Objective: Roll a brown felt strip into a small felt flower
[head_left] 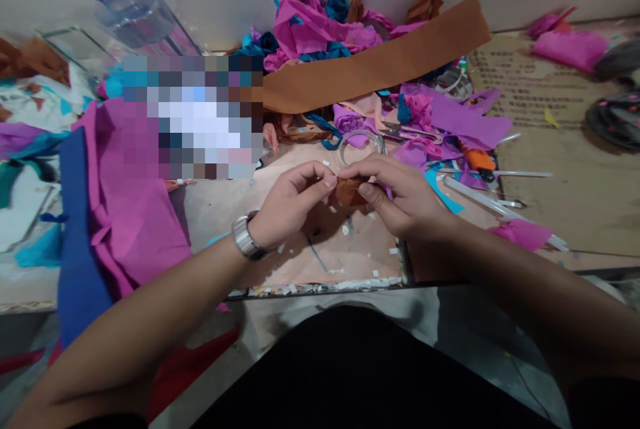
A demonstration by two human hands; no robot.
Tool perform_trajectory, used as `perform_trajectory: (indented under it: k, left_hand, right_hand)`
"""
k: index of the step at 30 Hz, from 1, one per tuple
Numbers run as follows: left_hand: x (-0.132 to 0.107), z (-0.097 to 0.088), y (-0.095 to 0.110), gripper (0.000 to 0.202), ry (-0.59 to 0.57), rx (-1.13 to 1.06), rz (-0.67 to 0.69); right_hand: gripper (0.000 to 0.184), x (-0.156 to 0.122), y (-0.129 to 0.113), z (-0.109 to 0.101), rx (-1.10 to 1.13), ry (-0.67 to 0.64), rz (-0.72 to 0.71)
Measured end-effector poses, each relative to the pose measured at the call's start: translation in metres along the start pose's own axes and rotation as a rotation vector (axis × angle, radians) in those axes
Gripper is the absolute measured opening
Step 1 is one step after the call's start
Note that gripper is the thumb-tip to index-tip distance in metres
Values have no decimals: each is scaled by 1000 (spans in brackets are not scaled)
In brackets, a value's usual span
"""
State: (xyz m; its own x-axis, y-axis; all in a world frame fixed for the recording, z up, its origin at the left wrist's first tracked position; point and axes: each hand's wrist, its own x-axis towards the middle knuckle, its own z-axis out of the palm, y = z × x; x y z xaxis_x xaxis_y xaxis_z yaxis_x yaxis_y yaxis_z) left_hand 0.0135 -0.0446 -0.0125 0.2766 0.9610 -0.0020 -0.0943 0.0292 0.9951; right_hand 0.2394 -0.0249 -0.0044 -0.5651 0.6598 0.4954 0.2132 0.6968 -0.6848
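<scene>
A small brown crepe-paper piece [347, 192] is pinched between both hands above the table's middle. My left hand [290, 205], with a metal watch on its wrist, closes thumb and forefinger on the piece's left side. My right hand [395, 192] curls its fingers round the right side. Most of the brown piece is hidden by the fingers. A long brown paper strip [380, 62] lies across the table behind the hands, and a clear tape roll [361, 145] sits just beyond them.
Magenta and blue paper sheets [125, 215] lie at the left. A heap of magenta, blue and brown scraps [320, 22] fills the back. Scissors [405, 132] and white sticks [490, 199] lie at the right on cardboard [560, 175]. A water bottle [130, 9] stands back left.
</scene>
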Motion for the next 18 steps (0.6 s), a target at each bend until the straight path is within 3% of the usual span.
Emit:
perform_trajectory:
  k: [3, 6, 10, 18]
  left_hand:
    - [-1, 1, 1, 30, 65, 173, 234]
    - [-2, -1, 0, 38, 8, 312, 364]
    - [-2, -4, -3, 30, -45, 364, 362]
    - [0, -3, 0, 30, -15, 223, 341]
  right_hand:
    - [28, 0, -1, 0, -51, -35, -4]
    - [28, 1, -2, 0, -101, -58, -49]
    - [28, 3, -4, 0, -159, -71, -103]
    - [33, 0, -4, -2, -159, 2, -64]
